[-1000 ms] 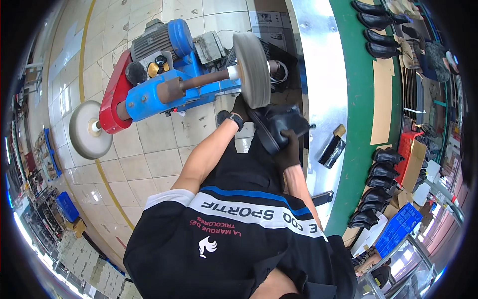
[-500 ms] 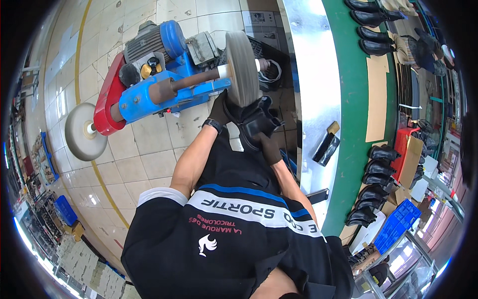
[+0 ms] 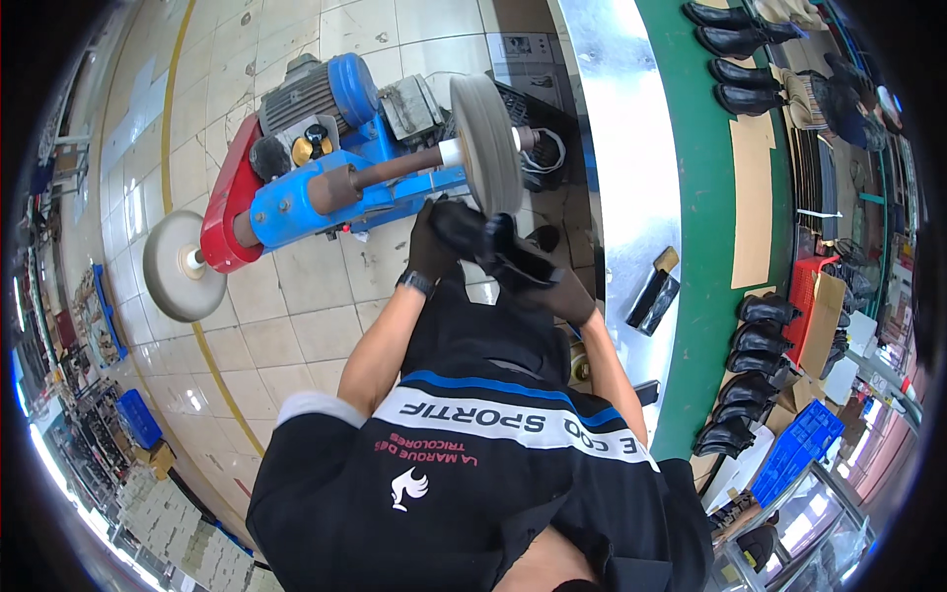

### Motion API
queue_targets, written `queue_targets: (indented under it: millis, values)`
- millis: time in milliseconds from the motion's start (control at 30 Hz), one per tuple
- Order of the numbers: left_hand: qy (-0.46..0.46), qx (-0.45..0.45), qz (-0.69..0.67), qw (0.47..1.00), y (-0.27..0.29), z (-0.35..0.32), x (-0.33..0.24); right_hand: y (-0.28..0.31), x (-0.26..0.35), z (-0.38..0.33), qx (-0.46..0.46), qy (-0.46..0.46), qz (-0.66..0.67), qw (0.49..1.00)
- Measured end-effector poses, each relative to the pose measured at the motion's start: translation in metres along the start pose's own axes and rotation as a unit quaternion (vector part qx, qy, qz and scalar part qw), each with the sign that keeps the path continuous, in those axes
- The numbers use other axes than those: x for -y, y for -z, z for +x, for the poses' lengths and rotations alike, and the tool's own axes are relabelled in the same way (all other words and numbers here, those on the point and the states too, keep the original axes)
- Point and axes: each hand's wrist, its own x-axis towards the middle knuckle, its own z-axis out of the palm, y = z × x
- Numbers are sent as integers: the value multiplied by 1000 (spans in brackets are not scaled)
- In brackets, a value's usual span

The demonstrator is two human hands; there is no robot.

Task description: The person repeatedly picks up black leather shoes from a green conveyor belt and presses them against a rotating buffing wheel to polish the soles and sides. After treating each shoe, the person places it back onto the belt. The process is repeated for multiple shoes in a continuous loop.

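Note:
Both gloved hands are closed on a black leather boot just below the grey buffing wheel. My left hand, in a dark glove with a watch at its wrist, grips the toe end. Around the boot's shaft end, at lower right, my right hand is wrapped, also gloved dark. The boot lies slantwise, its open top toward the right. Its upper side is very near the wheel's lower rim; whether they touch I cannot tell.
A blue machine with a motor and red belt guard carries a second pale wheel at left. On the metal bench at right rests a brush by a black block. Black shoes line the green surface.
The boot has turned and come down from the wheel toward my body. My right hand has shifted right with its shaft end. The whole view has moved slightly.

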Motion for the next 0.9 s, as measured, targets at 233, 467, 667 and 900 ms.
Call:
queue_targets:
  millis: [233, 467, 667, 900]
  values:
    - [-296, -155, 637, 695, -120, -55, 6, -18, -27, -46, -105, -163, 613, 766]
    - [-362, -204, 781, 467, -79, 24, 17, -23, -53, -23, -309, -160, 518, 782]
    - [-386, -226, 725, 525, 3, 30, 19, -28, -48, -5, -466, -72, 41, 881]
    - [-444, -286, 771, 357, 24, 1, -15, -40, -32, 18, -377, -115, 78, 916]
